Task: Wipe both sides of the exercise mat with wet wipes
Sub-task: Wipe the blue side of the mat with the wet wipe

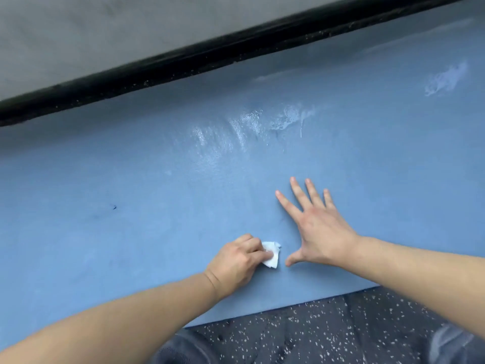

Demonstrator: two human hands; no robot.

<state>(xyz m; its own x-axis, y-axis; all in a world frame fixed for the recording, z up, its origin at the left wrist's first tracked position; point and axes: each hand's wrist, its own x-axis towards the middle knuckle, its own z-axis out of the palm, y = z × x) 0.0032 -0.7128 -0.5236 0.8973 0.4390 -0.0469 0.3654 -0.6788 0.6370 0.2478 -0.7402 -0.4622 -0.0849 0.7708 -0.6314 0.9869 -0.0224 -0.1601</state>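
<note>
Knees at bottom edge; mat filling mid-frame. Left hand is pinching a wipe at lower center; right hand, fingers splayed, is pressing the mat flat. Probably best working overlapping strokes toward the wet streaks above.

Floor: dark speckled floor with white flecks, showing at the near edge.
On it: blue exercise mat, lying flat and filling most of the view.
Mat's near edge: runs slantwise across the speckled surface.
Mat's surface: shiny wet streaks toward its far side.
Far side: black baseboard along the mat, grey wall above it.
</note>
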